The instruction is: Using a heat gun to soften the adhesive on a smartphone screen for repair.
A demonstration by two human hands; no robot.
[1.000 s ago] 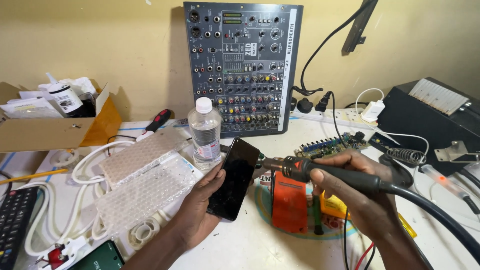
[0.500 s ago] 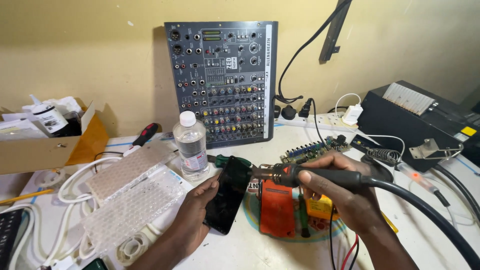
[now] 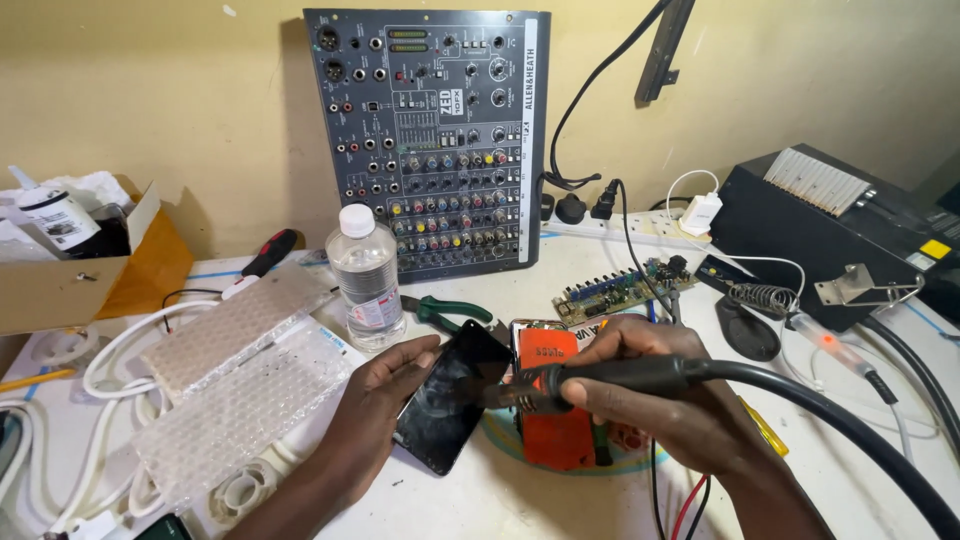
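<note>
Black phone (image 3: 452,395), screen dark, held tilted above the white worktop (image 3: 500,500) by the left hand (image 3: 378,405), fingers closed on its left edge; the right hand (image 3: 660,400) grips a black hot-air tool handle (image 3: 610,378), its nozzle at the phone's right edge, over an orange block (image 3: 552,440). Behind: clear plastic bottle (image 3: 366,275), green pliers (image 3: 445,312), small circuit board (image 3: 612,288). Farthest, a grey audio mixer (image 3: 430,135) leans on the yellow wall.
</note>
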